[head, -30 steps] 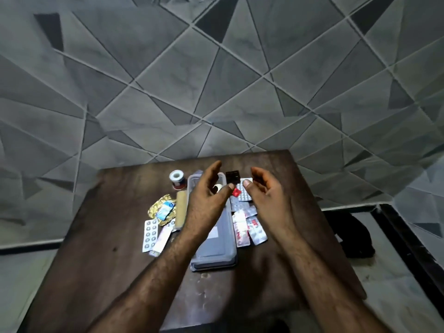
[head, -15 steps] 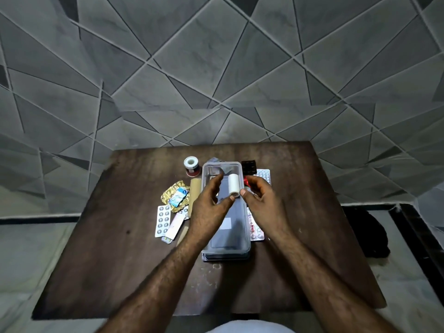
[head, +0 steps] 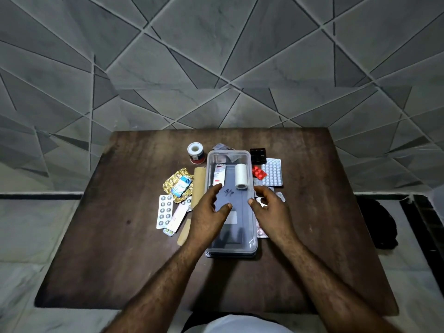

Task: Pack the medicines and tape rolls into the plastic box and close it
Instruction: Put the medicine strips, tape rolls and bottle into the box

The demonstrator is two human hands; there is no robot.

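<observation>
A clear plastic box [head: 254, 246] sits lengthwise in the middle of the brown table. Inside it lie a white tape roll [head: 241, 175] and a white medicine carton [head: 219, 174]. My left hand [head: 209, 212] hovers over the box's left side, fingers spread, holding nothing. My right hand [head: 270, 209] hovers at the box's right rim, also empty. A second tape roll [head: 195, 151] stands at the box's far left. Blister strips lie left [head: 164, 211] and right [head: 272, 174] of the box, among them a red one [head: 259, 172] and a gold foil strip [head: 173, 182].
A black blister pack [head: 258, 155] lies at the box's far right corner. A tan strip [head: 199, 186] runs along the box's left side. The table [head: 115, 248] stands against a grey tiled wall. A dark object [head: 377, 224] lies on the floor to the right.
The white tape roll held between both hands has been let go and now lies in the box. Both hands have drawn back toward me and opened.
</observation>
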